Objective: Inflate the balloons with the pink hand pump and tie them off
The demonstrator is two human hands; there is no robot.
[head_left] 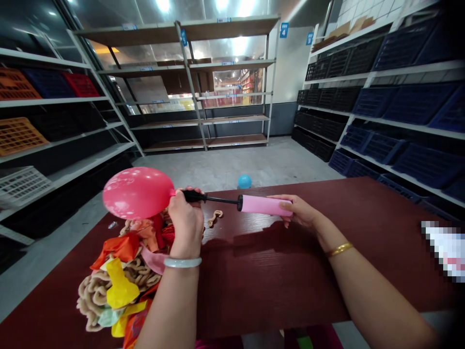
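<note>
A partly inflated pink-red balloon (pixel 139 194) points left, its neck pinched at the black nozzle end of a hand balloon pump. My left hand (pixel 186 218) is closed around that nozzle end and the balloon's neck. The balloon pump (pixel 259 205) has a pink barrel and a black rod that shows between my hands. My right hand (pixel 300 212) grips the far end of the pink barrel. Below my left wrist lies a heap of uninflated balloons, among them a yellow balloon (pixel 119 286) and an orange balloon (pixel 118 249), mixed with beige twisted balloons (pixel 92 295).
The dark red table (pixel 276 276) carries a small beige curl (pixel 215 218) and a blurred white item (pixel 445 247) at right. A blue balloon (pixel 244 182) is beyond the far edge. Shelves (pixel 232 118) stand behind, with blue crates (pixel 425 162) at right and coloured crates (pixel 22 135) at left.
</note>
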